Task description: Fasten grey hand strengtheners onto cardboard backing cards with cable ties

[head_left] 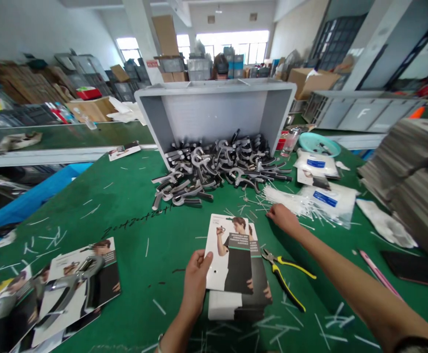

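Observation:
My left hand [198, 274] is closed on the left edge of a printed backing card [223, 260], thumb on its front. The card is tilted up over a stack of similar cards [224, 306]. My right hand [283, 219] has its fingers pinched together at the near-left edge of a heap of white cable ties [285, 198]; what they hold, if anything, is too small to make out. Yellow-and-black pliers [285, 279] lie with handles spread, right of the stack. At the left, grey-and-black hand grips [92, 279] lie on more printed cards [113, 279].
A grey crate [214, 115] on its side spills loose hand grips [199, 169] onto the green table [133, 274]. At the right are plastic bags [340, 206], a turquoise plate [318, 143], a pink pen [379, 272], a dark phone-like slab [419, 268] and a grey stack [412, 176].

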The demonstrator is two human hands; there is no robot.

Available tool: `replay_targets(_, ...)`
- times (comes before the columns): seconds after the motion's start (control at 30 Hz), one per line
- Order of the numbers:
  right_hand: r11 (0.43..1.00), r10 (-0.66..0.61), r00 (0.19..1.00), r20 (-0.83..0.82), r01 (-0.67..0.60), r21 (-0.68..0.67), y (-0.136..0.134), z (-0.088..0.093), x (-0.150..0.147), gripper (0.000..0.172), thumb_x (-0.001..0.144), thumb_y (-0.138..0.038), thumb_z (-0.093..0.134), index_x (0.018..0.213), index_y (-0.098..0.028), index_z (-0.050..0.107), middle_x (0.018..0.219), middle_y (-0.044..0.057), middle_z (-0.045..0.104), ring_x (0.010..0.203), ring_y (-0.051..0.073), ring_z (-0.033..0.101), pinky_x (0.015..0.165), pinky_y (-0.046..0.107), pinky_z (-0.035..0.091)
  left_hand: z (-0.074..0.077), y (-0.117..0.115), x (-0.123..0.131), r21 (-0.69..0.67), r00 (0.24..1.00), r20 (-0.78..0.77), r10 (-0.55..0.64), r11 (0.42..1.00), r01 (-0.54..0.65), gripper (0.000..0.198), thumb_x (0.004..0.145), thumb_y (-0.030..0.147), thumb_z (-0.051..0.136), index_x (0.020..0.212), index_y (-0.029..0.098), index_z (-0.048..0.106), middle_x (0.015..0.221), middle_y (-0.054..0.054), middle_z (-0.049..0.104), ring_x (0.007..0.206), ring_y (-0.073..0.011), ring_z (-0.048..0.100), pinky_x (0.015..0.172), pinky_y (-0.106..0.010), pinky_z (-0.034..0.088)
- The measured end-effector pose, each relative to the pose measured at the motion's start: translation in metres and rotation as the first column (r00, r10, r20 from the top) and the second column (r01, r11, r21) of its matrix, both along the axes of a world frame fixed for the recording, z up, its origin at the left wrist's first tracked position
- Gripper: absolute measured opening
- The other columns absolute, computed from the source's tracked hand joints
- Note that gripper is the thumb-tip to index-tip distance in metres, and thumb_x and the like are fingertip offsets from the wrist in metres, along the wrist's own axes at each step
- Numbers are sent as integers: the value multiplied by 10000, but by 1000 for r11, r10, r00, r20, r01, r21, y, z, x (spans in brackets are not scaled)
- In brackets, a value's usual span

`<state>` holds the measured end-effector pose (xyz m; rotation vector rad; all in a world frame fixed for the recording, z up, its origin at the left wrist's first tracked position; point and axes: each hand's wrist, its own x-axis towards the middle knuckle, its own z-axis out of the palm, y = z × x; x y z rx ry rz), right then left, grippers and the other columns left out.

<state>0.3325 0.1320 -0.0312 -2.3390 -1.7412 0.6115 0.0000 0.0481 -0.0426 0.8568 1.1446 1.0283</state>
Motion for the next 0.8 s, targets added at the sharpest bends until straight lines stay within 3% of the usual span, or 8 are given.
replay_targets(0.1,1000,22,999,-47,-23,-18,10,-1,-7,221,928,-344,601,947,-128,648,978,71,677,866,177,644,796,354,517,-8,-7,-4,3,1000,-20,16,1000,-16,334,806,466,694,916,162,610,826,-15,687,691,-139,616,647,-230,478)
replay_targets(0.2,994,55,983,-178,-72,-87,2,8,-1,202,871,-313,635,770,-139,651,651,31,649,624,160,626,646,292,501,-14,-15,-14,-34,999,-29,38,999,-39,369,782,486,708,918,153,622,823,-27,694,664,-136,604,610,-224,469)
replay_targets(0.27,986,59,953,-298,-103,-134,-14,16,7,209,847,-318,611,736,-143,638,534,16,602,485,141,566,529,265,458,-17,-17,-20,-62,999,-28,42,997,-44,387,770,493,717,927,151,627,816,-28,695,650,-131,599,596,-220,465)
replay_targets(0.4,971,55,850,-523,-168,-171,-58,31,11,282,843,-418,587,902,-149,645,741,40,686,497,100,542,492,232,453,-20,-15,-22,-90,1000,-20,23,996,-25,404,758,497,726,938,148,633,798,-23,692,641,-128,599,592,-217,465)
replay_targets(0.47,966,30,745,-666,-193,-173,-76,37,3,330,840,-459,614,946,-148,647,794,40,686,493,76,513,482,214,431,-19,-13,-20,-98,1000,-16,14,995,-16,409,744,494,738,935,147,636,807,-25,695,653,-133,607,600,-220,470)
replay_targets(0.57,963,-54,468,-882,-208,-170,-91,44,-16,334,820,-444,691,940,-135,648,801,36,674,467,45,458,457,193,374,-17,-13,-19,-108,1000,-5,5,994,-5,410,739,492,743,934,150,632,822,-26,700,660,-136,612,607,-221,474)
replay_targets(0.63,961,-93,337,-937,-216,-173,-94,46,-30,306,810,-405,727,916,-130,645,821,43,683,466,36,456,451,183,352,-16,-16,-19,-111,1000,2,10,994,-9,405,751,493,733,941,151,624,814,-22,700,652,-135,611,606,-222,473)
replay_targets(0.8,959,-67,269,-961,-248,-136,-89,42,-64,256,863,-381,688,855,-141,601,767,45,703,474,51,505,461,182,368,-8,-25,-24,-65,993,5,114,991,-114,381,762,467,729,951,161,604,864,-29,718,709,-151,644,640,-229,486)
